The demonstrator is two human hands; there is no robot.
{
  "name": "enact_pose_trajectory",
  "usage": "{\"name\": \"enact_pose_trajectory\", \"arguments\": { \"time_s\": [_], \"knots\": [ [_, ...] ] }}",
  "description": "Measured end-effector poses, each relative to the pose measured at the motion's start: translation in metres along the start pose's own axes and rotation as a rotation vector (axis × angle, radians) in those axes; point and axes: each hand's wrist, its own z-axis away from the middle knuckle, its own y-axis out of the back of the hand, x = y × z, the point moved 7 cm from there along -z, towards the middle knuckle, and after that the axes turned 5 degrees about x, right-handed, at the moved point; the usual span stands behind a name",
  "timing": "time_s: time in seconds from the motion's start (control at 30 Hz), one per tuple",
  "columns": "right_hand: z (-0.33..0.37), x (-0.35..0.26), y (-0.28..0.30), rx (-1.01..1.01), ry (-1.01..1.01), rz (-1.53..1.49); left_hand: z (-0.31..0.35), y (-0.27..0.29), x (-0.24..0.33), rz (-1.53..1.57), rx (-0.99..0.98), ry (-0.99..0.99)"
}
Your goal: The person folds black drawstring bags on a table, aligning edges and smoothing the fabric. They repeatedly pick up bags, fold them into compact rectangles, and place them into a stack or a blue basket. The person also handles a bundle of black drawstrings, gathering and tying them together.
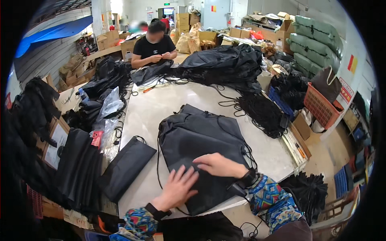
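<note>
A black drawstring bag [201, 134] lies spread on the white table before me, its cords trailing along both sides. My left hand [177, 189] rests on the near left part of the bag, fingers spread. Over the bag's middle right is my right hand [219, 164], palm down, with its fingers stretched to the left and nothing seen in them. The two hands nearly meet. To the left of the bag lies a folded black bag [128, 166] with a short cord loop.
Black cords [263, 114] lie heaped at the right; a large pile of black bags [225, 64] covers the far side. Across the table a person [155, 48] handles black fabric. Stacked black fabric [78, 168] lines the left edge. A red basket [321, 106] stands at the right.
</note>
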Motion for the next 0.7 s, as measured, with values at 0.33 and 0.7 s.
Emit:
{"name": "enact_pose_trajectory", "arguments": {
  "time_s": [0.33,0.7],
  "knots": [
    [-0.009,0.064,-0.026,0.226,0.018,0.551,0.079,-0.002,0.041,0.154,-0.278,-0.097],
    [0.001,0.095,0.029,0.625,-0.253,-0.083,-0.039,-0.005,-0.005,0.142,0.115,0.012]
  ]
}}
